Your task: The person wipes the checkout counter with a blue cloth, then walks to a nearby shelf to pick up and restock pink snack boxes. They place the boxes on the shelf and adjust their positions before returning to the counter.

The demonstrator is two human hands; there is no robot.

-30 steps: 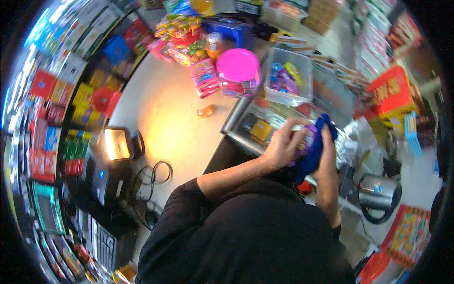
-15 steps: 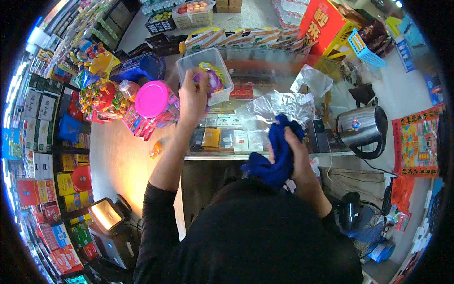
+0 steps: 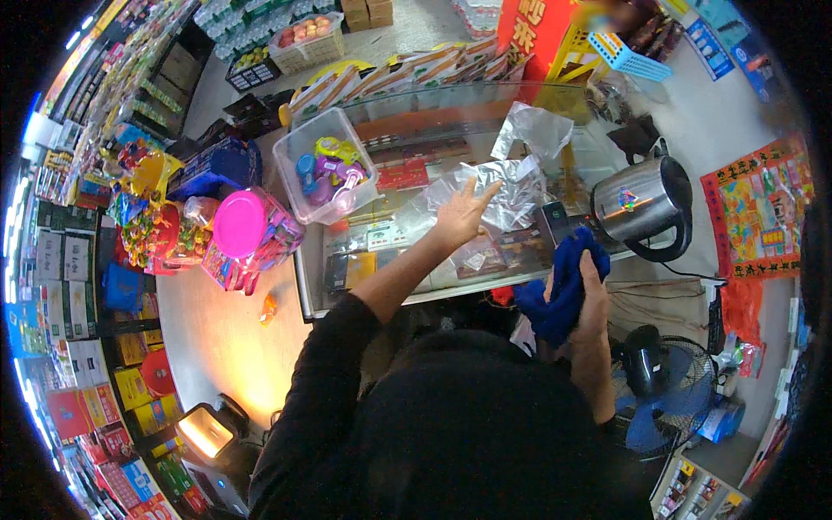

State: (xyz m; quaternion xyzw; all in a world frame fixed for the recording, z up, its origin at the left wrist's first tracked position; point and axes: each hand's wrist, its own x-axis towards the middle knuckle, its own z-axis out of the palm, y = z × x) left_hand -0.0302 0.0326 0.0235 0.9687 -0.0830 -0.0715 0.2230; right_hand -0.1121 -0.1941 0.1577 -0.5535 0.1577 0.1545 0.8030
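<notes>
“Blue cloth (image 3: pixel 562 282), bunched up: that is what I have in my right hand (image 3: pixel 594 299), by the front edge of the glass counter (image 3: pixel 407 300), toward its right end.”

“How good is your hold on it?”

“Closed around it. My thumb lies along its right side and a fingertip shows at its left. How hard I squeeze can't be seen, and the folds could hide something inside; I can't tell.”

“And the other side?”

“My left hand (image 3: pixel 465 217) holds nothing that I can see. Its fingers are spread, pointing away from me over the crinkled silver wrapping (image 3: pixel 513 195) on the counter. Whether they touch it or hover just above, I can't say.”

“What else is close?”

“A dark, phone-like device (image 3: pixel 555 223) just beyond the cloth, and a steel kettle (image 3: pixel 637 208) to the right of that. The clear box (image 3: pixel 284 165), with bright plastic toys (image 3: pixel 334 172) in it, stands left of my reaching hand.”

“So which step would you call this?”

“A reach, as I judge it: the right side holds the cloth up while the left is out over the wrapping.”

“What does the next move call for?”

“If I want the wrapping, a light pinch at one edge, since thin film probably slips and crumples. For the cloth, a steady right wrist, so its loose folds don't drag against the device.”
</notes>
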